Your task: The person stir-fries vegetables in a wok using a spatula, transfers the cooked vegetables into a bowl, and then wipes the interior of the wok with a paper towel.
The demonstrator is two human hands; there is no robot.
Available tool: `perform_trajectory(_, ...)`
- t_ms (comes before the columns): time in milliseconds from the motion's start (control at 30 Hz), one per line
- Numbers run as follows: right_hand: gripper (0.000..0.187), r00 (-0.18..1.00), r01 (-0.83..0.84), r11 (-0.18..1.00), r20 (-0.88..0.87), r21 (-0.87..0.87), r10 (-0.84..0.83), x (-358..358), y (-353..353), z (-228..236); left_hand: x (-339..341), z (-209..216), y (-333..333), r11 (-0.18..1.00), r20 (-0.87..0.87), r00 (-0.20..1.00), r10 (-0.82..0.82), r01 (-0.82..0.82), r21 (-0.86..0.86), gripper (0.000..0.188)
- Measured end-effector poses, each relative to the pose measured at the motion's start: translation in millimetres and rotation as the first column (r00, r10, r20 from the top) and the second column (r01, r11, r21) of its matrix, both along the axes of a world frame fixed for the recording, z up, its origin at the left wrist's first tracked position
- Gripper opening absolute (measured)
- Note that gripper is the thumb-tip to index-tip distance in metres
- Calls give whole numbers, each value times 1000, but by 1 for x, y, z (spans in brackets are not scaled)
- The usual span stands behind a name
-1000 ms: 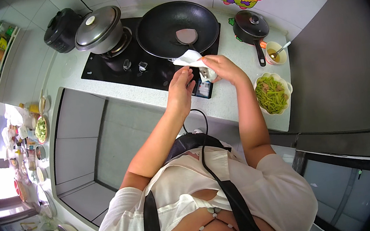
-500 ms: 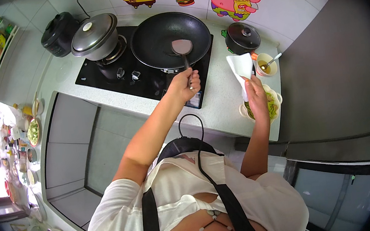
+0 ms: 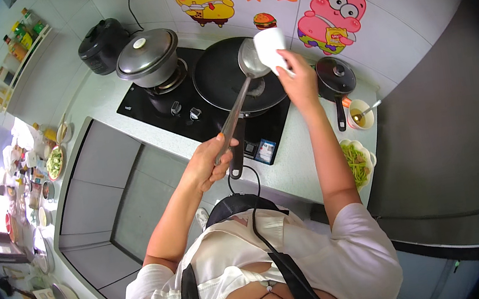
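Note:
My left hand [image 3: 210, 162] is closed around the handle of a metal wok spatula [image 3: 236, 109]. The spatula slants up and away, its broad head raised over a black wok [image 3: 215, 84] on the stove. A folded white paper towel [image 3: 268, 44] is pinched in my right hand [image 3: 299, 77], against or just beside the right edge of the spatula head; whether they touch, I cannot tell. The wok's handle [image 3: 237, 158] points toward me, below my left hand. Part of the wok's right side is hidden behind the paper towel and my right hand.
A lidded grey pot [image 3: 148, 62] stands on the left burner, a black cooker [image 3: 102, 47] behind it. To the right are a small lidded black pan [image 3: 335, 78], a bowl with a spoon [image 3: 361, 115] and a dish of green vegetables [image 3: 361, 164]. A fridge-like dark panel [image 3: 428, 126] borders the counter.
The spatula has been lifted from the wok and its handle drawn back toward me. My right hand has carried the paper towel from above the vegetable dish to the spatula head.

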State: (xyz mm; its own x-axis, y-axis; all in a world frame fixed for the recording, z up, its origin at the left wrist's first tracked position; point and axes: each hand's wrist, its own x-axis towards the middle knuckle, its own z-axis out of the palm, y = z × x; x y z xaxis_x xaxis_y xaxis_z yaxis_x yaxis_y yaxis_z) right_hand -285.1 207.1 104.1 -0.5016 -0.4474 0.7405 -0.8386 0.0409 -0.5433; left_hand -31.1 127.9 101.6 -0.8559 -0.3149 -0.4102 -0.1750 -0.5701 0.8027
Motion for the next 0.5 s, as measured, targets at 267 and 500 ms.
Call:
perform_trajectory(267, 12, 976, -53, 967, -192, 249, 103, -4, -53, -14, 12, 2, 9, 971, -4, 1000, 7, -8, -240, 38)
perform_trajectory(500, 12, 974, -53, 991, -212, 121, 78, -11, -65, -3, 14, 8, 8, 940, 28, 999, 40, -28, -340, 35)
